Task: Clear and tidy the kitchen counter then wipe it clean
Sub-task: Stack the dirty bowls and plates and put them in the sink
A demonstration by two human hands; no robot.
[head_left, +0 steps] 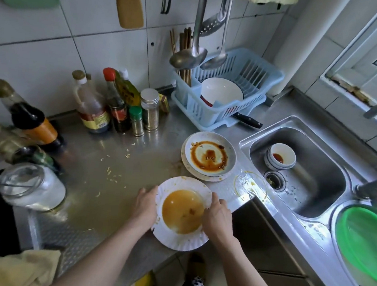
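A white plate [173, 240] with orange sauce in its well sits at the steel counter's front edge. My left hand [146, 204] grips its left rim and my right hand [217, 214] grips its right rim, fingers curled over the edge. Behind it, a second dirty plate [209, 155] smeared with red-brown sauce is stacked on another plate. The steel counter [114, 182] is wet with yellowish spill and scattered food bits. An orange ring stain [247, 187] marks the counter beside the sink.
Sauce bottles and spice jars [117, 108] line the back wall; a glass jar [31, 185] stands at left. A blue dish rack [226, 93] holds a bowl. The sink [306, 177] holds stacked small bowls [281, 157]. A green basin [366, 243] fills the right sink. A yellow cloth [26, 267] lies front left.
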